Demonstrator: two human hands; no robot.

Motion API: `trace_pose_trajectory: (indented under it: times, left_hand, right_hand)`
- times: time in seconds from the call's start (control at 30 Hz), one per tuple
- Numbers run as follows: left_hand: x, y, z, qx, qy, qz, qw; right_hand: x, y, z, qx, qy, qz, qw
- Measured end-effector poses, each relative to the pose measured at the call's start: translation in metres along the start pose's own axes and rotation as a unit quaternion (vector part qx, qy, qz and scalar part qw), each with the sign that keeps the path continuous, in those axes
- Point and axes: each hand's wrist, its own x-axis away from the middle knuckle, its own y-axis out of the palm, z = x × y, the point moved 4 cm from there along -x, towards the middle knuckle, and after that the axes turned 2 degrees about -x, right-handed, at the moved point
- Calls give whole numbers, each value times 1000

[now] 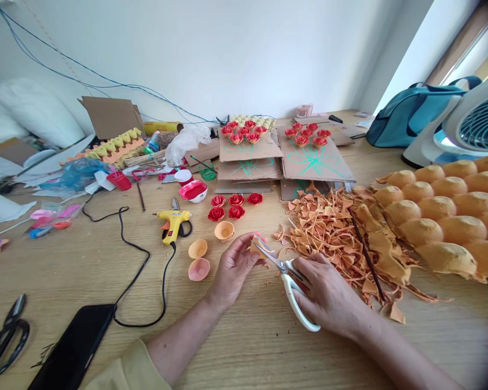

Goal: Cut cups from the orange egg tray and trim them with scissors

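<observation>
My left hand pinches a small orange egg-carton cup piece over the wooden table. My right hand grips white-handled scissors, whose blades meet the piece. A pile of orange carton scraps lies just right of the hands. Three trimmed cups lie to the left of my left hand. Several red paper roses sit a little farther back.
An orange egg tray fills the right side. A yellow glue gun with black cord lies left of centre. Cardboard sheets with more roses stand behind. A black phone and black scissors lie at front left. A fan and blue bag stand at right.
</observation>
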Motion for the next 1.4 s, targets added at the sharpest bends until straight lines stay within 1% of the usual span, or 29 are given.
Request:
trace_pose_trajectory:
  times: [0.13,0.23,0.5,0.67,0.77,0.9,0.97,1.13,1.23,1.4]
  left_hand:
    - [-1,-2,0,-51,38,-12,998]
    - [-1,-2,3,-70,63,-12,995]
    - [-1,-1,4,-74,66,-14,995]
    - [0,-5,5,-85,73,13,994]
    - [1,-3,6,-60,53,20,997]
    - [2,0,2,29,-6,1,1000]
    - [1,0,1,50,-17,3,999]
    - [0,-1,1,18,-10,0,1000]
    - [1,0,1,4,-11,-12,1000]
    - [1,0,0,7,-15,-12,1000]
  right_hand:
    - [1,0,1,4,5,-6,1000]
    - [2,0,0,-2,7,-10,1000]
    - [3,0,-3,-15,-11,-15,1000]
    - [3,-1,-4,-9,-16,-3,1000]
    - [2,-2,-5,-5,-14,3,1000]
    - [0,-2,-6,0,-9,8,1000]
    - [-1,-1,-4,2,-3,2,1000]
    - [0,1,0,13,7,-2,1000]
    - [0,1,0,12,-1,2,1000]
    - [0,-1,-2,5,-17,5,1000]
